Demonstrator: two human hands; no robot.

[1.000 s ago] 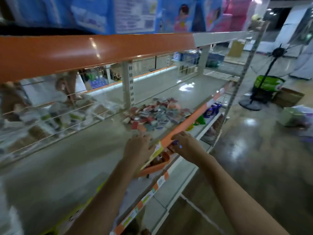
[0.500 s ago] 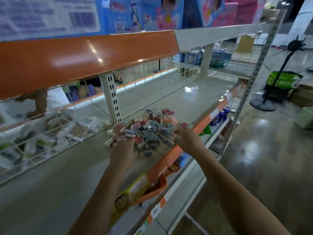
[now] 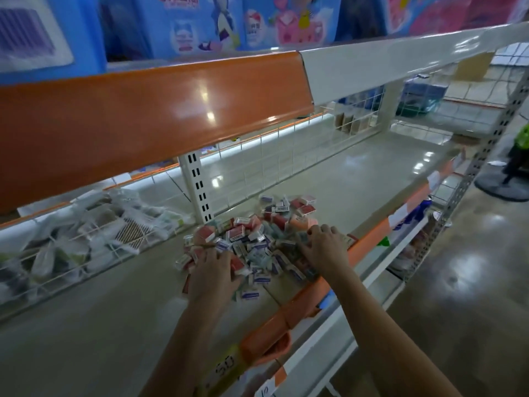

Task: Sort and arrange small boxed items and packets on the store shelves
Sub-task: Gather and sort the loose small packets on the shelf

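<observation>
Your left hand (image 3: 211, 270) and right hand (image 3: 323, 247) both rest on the pile of small boxes (image 3: 257, 239), which lies on the grey shelf (image 3: 343, 179) near its orange front edge (image 3: 369, 245). Whether your fingers grasp any boxes, you cannot tell.

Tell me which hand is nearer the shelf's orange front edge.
The right hand. It rests on the box pile beside the orange edge; the left hand lies farther in.
</observation>
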